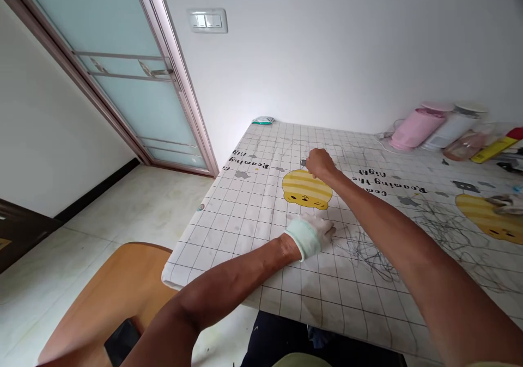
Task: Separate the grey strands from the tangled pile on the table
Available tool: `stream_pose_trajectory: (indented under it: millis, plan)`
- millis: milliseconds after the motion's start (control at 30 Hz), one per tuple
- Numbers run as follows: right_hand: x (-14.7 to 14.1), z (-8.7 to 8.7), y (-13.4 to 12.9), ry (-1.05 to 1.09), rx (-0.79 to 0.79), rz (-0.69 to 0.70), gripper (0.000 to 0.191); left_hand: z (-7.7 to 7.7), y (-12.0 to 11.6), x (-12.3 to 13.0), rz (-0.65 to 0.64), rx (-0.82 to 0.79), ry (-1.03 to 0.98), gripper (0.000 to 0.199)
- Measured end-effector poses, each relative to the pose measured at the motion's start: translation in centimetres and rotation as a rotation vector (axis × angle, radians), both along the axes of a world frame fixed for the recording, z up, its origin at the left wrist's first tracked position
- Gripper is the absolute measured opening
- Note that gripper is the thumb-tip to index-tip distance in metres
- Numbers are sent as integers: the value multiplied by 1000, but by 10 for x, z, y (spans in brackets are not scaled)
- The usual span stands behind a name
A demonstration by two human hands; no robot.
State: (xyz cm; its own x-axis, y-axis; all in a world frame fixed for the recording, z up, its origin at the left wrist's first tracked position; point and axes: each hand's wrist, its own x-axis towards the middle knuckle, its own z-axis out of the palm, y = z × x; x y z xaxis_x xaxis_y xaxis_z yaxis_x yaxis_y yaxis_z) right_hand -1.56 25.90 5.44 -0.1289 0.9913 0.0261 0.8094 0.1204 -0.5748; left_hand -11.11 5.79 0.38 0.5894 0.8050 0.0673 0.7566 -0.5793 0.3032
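Observation:
My left hand (314, 234), in a white glove with a pale green cuff, lies on the checked tablecloth (229, 231) just below a printed yellow bear. Its fingers stretch to the right, close to a loose tangle of thin dark strands (373, 255). My right hand (321, 163) is bare and closed, held at the top of the bear print. The curled fingers face away from me, so whatever they may hold is hidden. More thin strands (445, 231) spread over the cloth beyond my right forearm.
Along the wall at the right stand a pink container (419, 127), a white container (455, 124) and a yellow-and-red box (496, 145). A glove (509, 202) lies at the right edge. A small green-and-white packet (262, 121) sits at the far corner. A wooden chair (122, 280) carries a black phone-like object (122, 341).

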Motion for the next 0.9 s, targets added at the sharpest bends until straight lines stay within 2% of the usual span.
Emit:
stream_pose_trajectory:
  millis: [133, 333, 500, 600, 700, 800, 900]
  plan:
    - [-26, -11, 36, -219, -9, -100, 6, 2, 4, 0, -24, -121, 24, 41]
    - [-52, -22, 70, -346, -20, -133, 14, 1, 6, 7, -52, -218, 67, 38]
    - [-69, -29, 87, -382, -41, -137, 17, -7, 5, 10, -134, -184, 32, 32]
    - [-77, -31, 88, -380, -58, -140, 20, -13, 6, 10, -160, -160, 34, 34]
    - [-79, -28, 81, -359, -68, -143, 24, -13, 7, 10, -147, -168, 28, 33]
    - [-73, -17, 66, -319, -75, -129, 27, -1, 8, 10, -83, -236, 63, 36]
    - [-52, -1, 44, -284, -60, -108, 38, 13, 8, 6, 13, -265, 110, 37]
